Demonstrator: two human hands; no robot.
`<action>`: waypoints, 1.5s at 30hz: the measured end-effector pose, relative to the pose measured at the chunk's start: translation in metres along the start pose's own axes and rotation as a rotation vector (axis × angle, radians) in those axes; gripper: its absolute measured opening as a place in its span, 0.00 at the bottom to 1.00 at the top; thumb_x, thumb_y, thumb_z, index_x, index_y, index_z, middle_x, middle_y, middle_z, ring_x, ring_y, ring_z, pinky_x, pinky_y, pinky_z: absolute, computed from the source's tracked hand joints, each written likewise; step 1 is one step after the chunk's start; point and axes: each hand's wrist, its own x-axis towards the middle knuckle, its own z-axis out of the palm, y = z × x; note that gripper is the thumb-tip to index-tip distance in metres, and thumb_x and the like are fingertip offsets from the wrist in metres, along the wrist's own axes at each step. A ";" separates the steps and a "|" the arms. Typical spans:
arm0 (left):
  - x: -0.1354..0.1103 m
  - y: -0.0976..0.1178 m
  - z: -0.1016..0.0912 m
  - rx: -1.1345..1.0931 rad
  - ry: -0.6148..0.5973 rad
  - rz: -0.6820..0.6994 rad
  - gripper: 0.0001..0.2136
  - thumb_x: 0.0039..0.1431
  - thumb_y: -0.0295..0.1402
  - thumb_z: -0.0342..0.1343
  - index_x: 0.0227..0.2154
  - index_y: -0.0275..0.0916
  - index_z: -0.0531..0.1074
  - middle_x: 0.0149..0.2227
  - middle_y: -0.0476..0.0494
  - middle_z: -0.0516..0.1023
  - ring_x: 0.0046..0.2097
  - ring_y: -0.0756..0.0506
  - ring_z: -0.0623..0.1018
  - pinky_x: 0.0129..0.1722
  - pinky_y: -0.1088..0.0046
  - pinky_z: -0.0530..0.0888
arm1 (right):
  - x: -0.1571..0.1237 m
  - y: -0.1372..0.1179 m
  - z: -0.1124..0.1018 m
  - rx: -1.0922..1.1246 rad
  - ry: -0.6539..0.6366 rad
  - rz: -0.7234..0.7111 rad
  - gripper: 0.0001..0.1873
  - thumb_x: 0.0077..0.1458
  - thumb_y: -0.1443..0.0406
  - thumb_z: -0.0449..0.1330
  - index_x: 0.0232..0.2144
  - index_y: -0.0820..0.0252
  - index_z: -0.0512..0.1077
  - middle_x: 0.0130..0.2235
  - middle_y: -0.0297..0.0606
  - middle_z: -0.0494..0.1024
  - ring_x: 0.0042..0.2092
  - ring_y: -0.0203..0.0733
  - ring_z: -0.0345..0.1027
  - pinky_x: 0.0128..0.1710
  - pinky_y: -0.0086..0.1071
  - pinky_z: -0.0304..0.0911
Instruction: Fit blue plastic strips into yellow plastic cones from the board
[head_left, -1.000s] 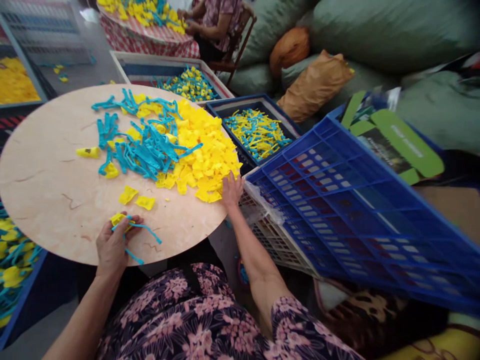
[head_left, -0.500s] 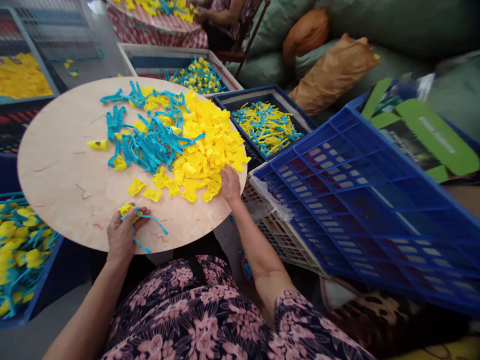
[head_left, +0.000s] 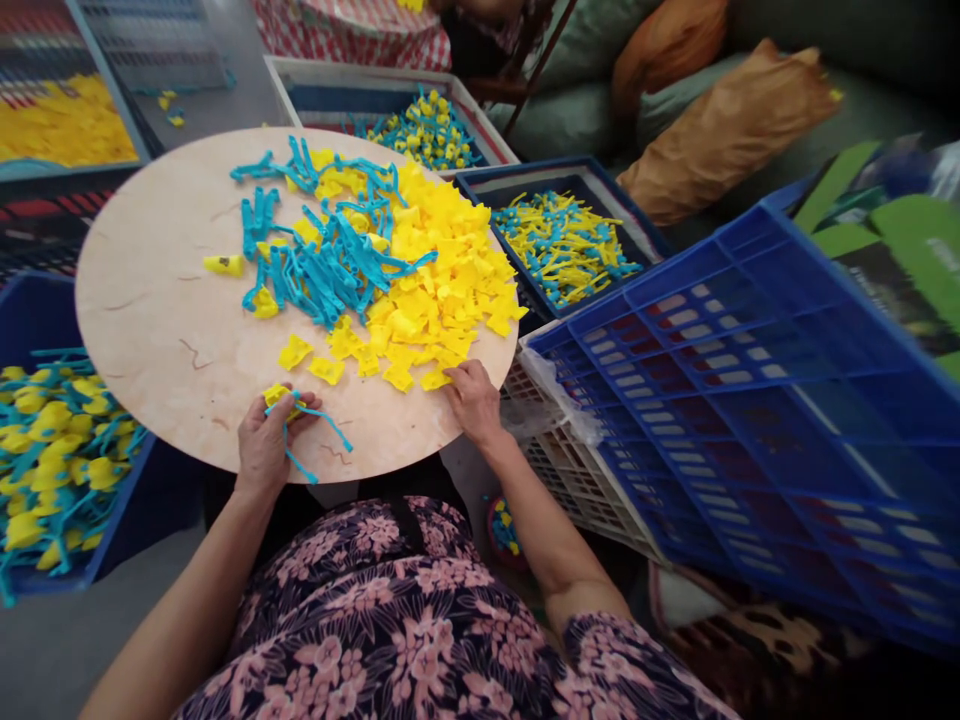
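At the near edge of a round wooden tabletop (head_left: 150, 340), my left hand (head_left: 264, 445) is closed on a blue stringy figure (head_left: 330, 425) together with a small yellow plastic piece (head_left: 276, 394). Two thin blue limbs hang out past the fingers. My right hand (head_left: 476, 403) is at the right rim, its thumb and fingers pinched on a yellow piece (head_left: 435, 380) beside the front of the yellow pile (head_left: 442, 270). Left of that pile lies a tangle of blue stringy figures (head_left: 322, 270). Several loose yellow pieces (head_left: 326, 371) lie between my hands.
A blue bin (head_left: 112, 520) of joined blue and yellow pieces stands at left. Behind the table are a white-rimmed crate (head_left: 390, 72) and a dark blue crate (head_left: 547, 175) with more pieces. A tilted blue crate (head_left: 720, 300) fills the right. Part of another person shows at the top.
My right hand has drawn back slightly from the yellow pile and its fingers have closed on a piece at the front. The left hand keeps its hold. The whole view has shifted.
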 end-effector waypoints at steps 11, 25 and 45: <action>0.003 -0.006 -0.005 -0.029 -0.045 0.002 0.21 0.40 0.37 0.68 0.38 0.35 0.71 0.29 0.45 0.81 0.31 0.45 0.81 0.33 0.68 0.78 | -0.010 -0.063 0.005 0.673 -0.470 -0.057 0.13 0.63 0.63 0.50 0.44 0.60 0.73 0.30 0.33 0.77 0.32 0.37 0.72 0.34 0.28 0.65; 0.000 -0.009 -0.006 -0.083 -0.061 0.010 0.20 0.43 0.36 0.67 0.38 0.34 0.71 0.27 0.47 0.79 0.28 0.46 0.81 0.30 0.71 0.77 | -0.028 -0.119 0.008 0.120 -0.360 -0.238 0.14 0.63 0.59 0.57 0.48 0.60 0.71 0.43 0.44 0.73 0.41 0.44 0.71 0.38 0.31 0.65; -0.005 -0.010 -0.012 -0.051 -0.159 -0.006 0.22 0.44 0.38 0.68 0.41 0.34 0.71 0.26 0.49 0.78 0.26 0.48 0.79 0.30 0.70 0.77 | -0.027 -0.102 0.017 0.422 -0.342 -0.291 0.16 0.59 0.67 0.56 0.49 0.62 0.69 0.43 0.46 0.70 0.43 0.48 0.69 0.45 0.42 0.69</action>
